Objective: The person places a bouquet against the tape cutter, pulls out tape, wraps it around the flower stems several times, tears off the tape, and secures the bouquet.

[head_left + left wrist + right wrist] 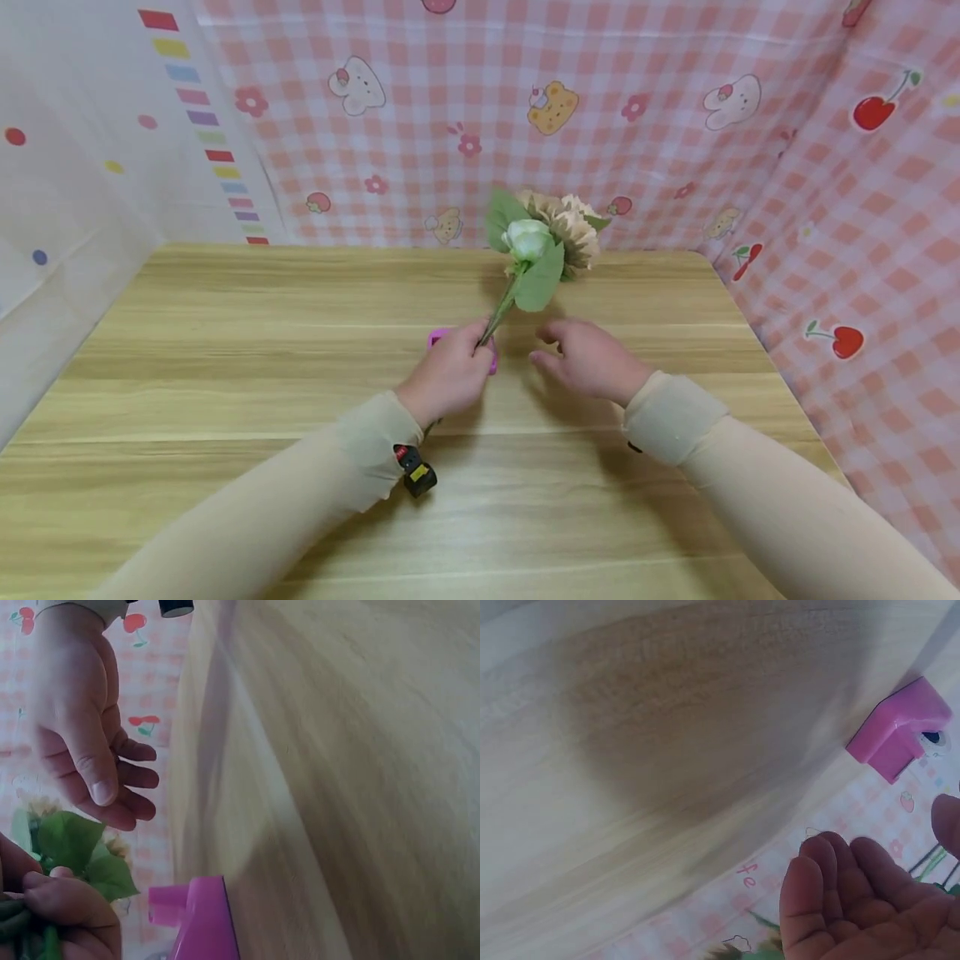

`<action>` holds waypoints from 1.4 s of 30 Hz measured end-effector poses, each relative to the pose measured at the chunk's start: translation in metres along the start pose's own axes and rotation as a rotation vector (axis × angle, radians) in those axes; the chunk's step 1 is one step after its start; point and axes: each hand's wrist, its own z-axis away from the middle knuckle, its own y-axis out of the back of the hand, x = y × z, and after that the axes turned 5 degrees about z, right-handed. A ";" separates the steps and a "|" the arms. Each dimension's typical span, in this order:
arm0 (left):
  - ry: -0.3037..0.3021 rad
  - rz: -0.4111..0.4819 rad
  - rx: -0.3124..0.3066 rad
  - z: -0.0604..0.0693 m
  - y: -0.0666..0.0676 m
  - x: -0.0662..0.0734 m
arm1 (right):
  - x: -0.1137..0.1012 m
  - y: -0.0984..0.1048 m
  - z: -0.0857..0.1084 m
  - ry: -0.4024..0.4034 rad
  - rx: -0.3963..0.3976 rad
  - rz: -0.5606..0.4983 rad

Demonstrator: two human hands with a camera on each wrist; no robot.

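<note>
My left hand (450, 377) grips the thin green stems (501, 315) of a small bunch of artificial flowers, held over the table with the blooms tilted away to the upper right. A pale green-white bloom (529, 240), beige ruffled blooms (576, 232) and broad green leaves (542, 279) make up the bunch. To the right of the stems, my right hand (596, 360) hovers with relaxed, slightly bent fingers and holds nothing. Mostly hidden behind the left hand stands a pink tape dispenser (900, 724); its roll shows partly in the right wrist view.
The wood-grain table (247, 350) spreads beneath both hands. A pink checked cloth (420, 108) with cartoon prints hangs along its back and right side, and a white cloth (82, 167) with coloured dots covers the left. A black wrist camera (417, 473) sits under the left sleeve.
</note>
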 end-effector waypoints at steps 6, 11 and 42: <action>0.026 -0.119 -0.093 -0.003 -0.010 -0.003 | 0.003 0.000 0.003 -0.007 -0.080 0.047; 0.078 -0.171 -0.126 -0.005 -0.019 -0.004 | 0.006 -0.001 0.004 0.014 -0.177 0.099; 0.309 0.278 -0.083 0.003 -0.017 -0.025 | -0.003 0.000 0.011 0.063 -0.351 0.117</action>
